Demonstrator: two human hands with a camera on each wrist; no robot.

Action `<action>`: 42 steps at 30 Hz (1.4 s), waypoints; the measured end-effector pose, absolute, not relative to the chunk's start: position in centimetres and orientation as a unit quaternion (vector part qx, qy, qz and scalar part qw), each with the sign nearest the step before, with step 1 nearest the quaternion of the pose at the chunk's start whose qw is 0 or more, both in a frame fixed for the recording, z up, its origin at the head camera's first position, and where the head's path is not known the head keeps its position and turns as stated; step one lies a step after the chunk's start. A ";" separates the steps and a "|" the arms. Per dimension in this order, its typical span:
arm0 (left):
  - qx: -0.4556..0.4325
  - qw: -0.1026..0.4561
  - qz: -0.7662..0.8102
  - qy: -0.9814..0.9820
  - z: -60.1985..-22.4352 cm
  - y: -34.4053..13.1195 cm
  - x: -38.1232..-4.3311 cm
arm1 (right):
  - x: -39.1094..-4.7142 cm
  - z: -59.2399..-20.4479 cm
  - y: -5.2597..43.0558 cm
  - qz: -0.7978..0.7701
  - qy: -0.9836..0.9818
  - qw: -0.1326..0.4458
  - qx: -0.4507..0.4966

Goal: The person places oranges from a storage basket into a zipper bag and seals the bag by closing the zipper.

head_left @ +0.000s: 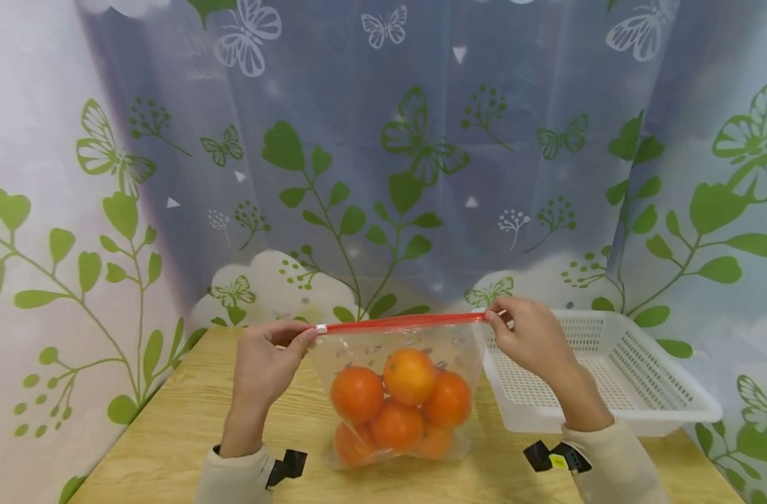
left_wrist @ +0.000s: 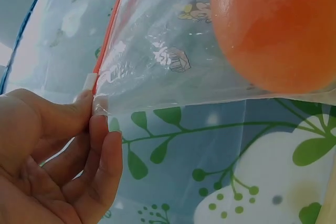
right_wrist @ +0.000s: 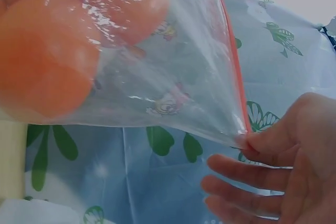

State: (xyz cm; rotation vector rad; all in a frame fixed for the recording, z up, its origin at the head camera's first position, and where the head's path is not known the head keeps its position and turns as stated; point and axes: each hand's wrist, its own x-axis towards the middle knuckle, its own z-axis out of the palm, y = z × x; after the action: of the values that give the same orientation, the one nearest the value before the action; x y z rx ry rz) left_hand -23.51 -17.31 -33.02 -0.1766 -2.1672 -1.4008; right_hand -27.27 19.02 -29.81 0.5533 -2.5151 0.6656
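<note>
A clear zipper bag (head_left: 421, 343) with a red zip strip stands upright on the wooden table, several orange round fruits (head_left: 410, 376) inside it. My left hand (head_left: 266, 364) pinches the bag's top left corner between thumb and fingers, right beside the white slider (head_left: 321, 329). At the top right corner, my right hand (head_left: 534, 339) pinches the end of the red strip (head_left: 415, 321). The strip is stretched nearly straight between both hands. In the left wrist view the slider (left_wrist: 91, 81) sits at the thumb tip. Small cartoon prints (right_wrist: 170, 100) show on the plastic.
A white perforated plastic basket (head_left: 669, 413) stands on the right of the table, partly behind my right hand. The wooden table (head_left: 169, 434) reaches back to a curtain (head_left: 358, 140) printed with leaves and butterflies. Black wrist mounts (head_left: 286, 469) sit on both sleeves.
</note>
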 end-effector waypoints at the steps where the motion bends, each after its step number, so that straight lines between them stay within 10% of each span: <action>1: -0.066 0.277 -0.519 -0.806 -33.0 -17.3 -23.5 | -27.3 -29.6 19.0 0.237 -0.922 0.229 0.203; 22: -0.069 0.332 -0.476 -0.812 -33.3 -16.9 -23.6 | -26.7 -25.9 4.1 0.096 -0.861 0.244 0.436; 42: -0.092 0.392 -0.438 -0.804 -33.0 -16.7 -23.8 | -27.3 -26.1 -1.1 -0.023 -0.886 0.217 0.409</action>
State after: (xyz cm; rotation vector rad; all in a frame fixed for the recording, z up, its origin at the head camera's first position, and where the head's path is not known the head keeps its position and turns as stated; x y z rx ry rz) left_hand -23.80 -16.65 -33.04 -0.2327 -2.0412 -1.1132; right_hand -27.33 -1.11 -26.08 1.1322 -2.4540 -0.0638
